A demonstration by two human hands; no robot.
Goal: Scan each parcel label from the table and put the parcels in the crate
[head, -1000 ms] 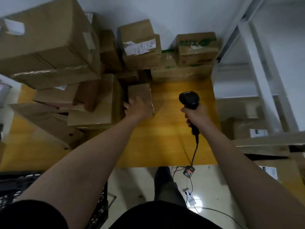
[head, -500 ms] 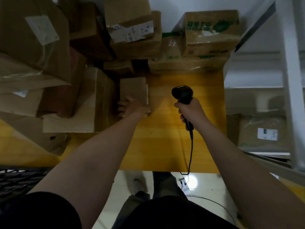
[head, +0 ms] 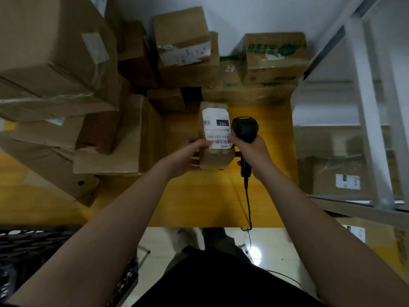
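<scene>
Holding a small brown parcel (head: 215, 160) up over the yellow table (head: 199, 200) with the left hand (head: 188, 156): thumb on top at the near-left corner of the white label (head: 218, 127), other fingers curled under the left side and mostly hidden. Got the label facing up at the camera. Reads 122 in a dark block, QR code beside it, barcode at the near end.

Gripping a black handheld scanner (head: 245, 129) in the right hand (head: 256, 151), fingers wrapped tight round the handle. Scanner head right beside the label's right edge, touching or just off it, can't tell which. Can't say either whether the parcel's far end rests on the table or hangs clear of it.

Trailing a black cable (head: 248, 202) from the handle across the table and off the near edge toward the tiled floor (head: 272, 240).

Behind and to the left, just a heap of bigger cardboard boxes (head: 55, 63), plus a box with green print (head: 274, 54) at the back right. Catching a corner of the black crate (head: 33, 242) at lower left, well apart from the parcel. Off to the right, a white metal rack (head: 371, 134) with more labelled boxes on it.
</scene>
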